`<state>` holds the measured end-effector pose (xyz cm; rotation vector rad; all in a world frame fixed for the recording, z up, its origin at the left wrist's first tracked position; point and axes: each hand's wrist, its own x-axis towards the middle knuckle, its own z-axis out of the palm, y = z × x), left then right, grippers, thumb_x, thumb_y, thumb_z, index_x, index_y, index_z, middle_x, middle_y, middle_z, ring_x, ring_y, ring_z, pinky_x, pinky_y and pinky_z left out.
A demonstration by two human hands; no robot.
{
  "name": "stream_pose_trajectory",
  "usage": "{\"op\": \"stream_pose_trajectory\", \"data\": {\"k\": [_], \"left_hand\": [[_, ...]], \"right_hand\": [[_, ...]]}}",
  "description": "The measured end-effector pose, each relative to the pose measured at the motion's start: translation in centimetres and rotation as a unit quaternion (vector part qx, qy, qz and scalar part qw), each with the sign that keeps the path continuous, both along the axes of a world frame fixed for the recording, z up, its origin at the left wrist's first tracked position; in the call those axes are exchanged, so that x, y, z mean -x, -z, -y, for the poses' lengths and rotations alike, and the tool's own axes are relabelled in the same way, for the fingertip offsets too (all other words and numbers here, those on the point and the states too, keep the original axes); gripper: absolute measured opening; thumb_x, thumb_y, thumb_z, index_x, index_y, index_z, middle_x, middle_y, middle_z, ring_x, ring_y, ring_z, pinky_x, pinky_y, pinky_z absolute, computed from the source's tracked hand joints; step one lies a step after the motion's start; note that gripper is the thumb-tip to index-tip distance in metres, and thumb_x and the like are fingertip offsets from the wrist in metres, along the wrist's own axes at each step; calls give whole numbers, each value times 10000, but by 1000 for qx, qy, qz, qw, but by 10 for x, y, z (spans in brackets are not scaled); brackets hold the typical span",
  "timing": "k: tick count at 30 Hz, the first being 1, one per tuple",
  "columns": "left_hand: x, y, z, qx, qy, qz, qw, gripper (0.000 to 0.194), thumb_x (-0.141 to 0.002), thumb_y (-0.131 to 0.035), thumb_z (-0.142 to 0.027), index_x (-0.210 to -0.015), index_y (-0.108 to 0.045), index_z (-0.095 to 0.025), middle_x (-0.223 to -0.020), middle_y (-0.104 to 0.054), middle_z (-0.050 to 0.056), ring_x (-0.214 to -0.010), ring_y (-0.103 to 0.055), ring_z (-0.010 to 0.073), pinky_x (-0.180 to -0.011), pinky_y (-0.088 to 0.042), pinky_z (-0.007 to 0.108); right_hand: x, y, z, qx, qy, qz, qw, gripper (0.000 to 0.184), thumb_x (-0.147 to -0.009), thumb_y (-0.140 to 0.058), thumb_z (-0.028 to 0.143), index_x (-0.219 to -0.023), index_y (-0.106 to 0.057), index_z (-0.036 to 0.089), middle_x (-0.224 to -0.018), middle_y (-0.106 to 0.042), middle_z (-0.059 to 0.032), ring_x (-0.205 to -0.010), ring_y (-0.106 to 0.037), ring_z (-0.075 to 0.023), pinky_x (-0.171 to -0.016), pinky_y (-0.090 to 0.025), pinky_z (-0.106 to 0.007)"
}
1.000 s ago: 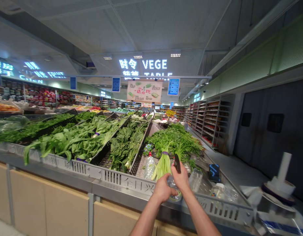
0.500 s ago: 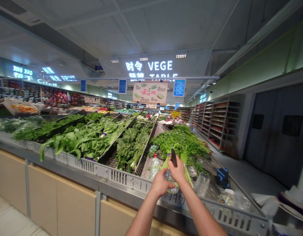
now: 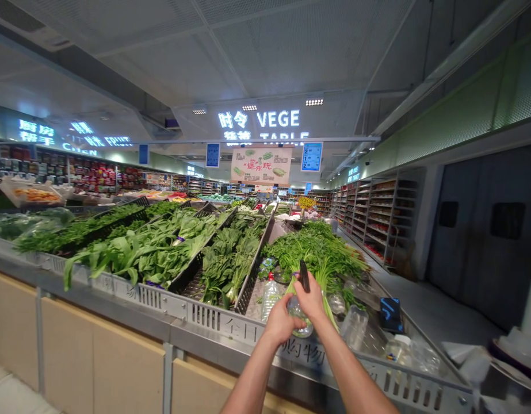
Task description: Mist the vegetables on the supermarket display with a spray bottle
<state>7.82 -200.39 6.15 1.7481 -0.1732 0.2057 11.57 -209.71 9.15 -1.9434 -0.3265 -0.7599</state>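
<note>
My left hand (image 3: 281,319) is wrapped around a clear plastic bottle (image 3: 301,323), its thumb across the near side. Close against it, my right hand (image 3: 310,299) grips a slim black tool (image 3: 304,276) that points up out of the fist; its working end is hidden, so I cannot tell its kind. Beside my left hand stands a clear bottle with a red cap (image 3: 271,294). Green leafy celery (image 3: 317,250) lies just beyond both hands. To the right sits a clear cut plastic container (image 3: 355,326).
A slotted metal rail (image 3: 222,319) runs along the front of the vegetable stand. Black crates of leafy greens (image 3: 148,244) fill its left side. At right lie a dark phone-like device (image 3: 390,314) and a white-capped clear jug (image 3: 398,347). Shelves (image 3: 384,213) stand beyond the aisle.
The view has shifted slightly, moving the stand and signs a little to the left. Both hands keep the same grip on the bottle and the black tool.
</note>
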Motion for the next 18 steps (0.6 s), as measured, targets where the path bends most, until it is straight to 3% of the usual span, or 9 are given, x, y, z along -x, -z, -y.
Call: {"op": "stream_pose_trajectory", "data": {"k": [4, 8, 18], "left_hand": [[-1, -6, 3, -10, -10, 12, 1000, 779, -410, -694, -52, -1139, -428, -115, -1061, -549, 79, -958, -505, 207, -825, -404, 273], [-7, -6, 7, -4, -3, 17, 1000, 746, -420, -711, -85, -1116, -448, -141, -1058, -550, 69, -951, -510, 198, -824, -400, 278], [-11, -1, 9, -5, -7, 18, 1000, 713, -424, -709, -78, -1092, -467, -136, -1055, -557, 64, -956, -512, 195, -834, -395, 271]], "right_hand": [[2, -10, 4, -6, -2, 30, 1000, 257, -645, -424, 294, -848, -532, 179, -817, -606, -31, -744, -552, -159, -702, -404, -268], [-2, -17, 8, 11, 24, -2, 1000, 244, -654, -419, 335, -807, -541, 189, -707, -601, -20, -675, -553, -164, -651, -406, -272], [-6, -13, 10, 10, 17, -16, 1000, 204, -642, -428, 312, -771, -533, 194, -734, -609, -20, -704, -561, -166, -667, -410, -274]]}}
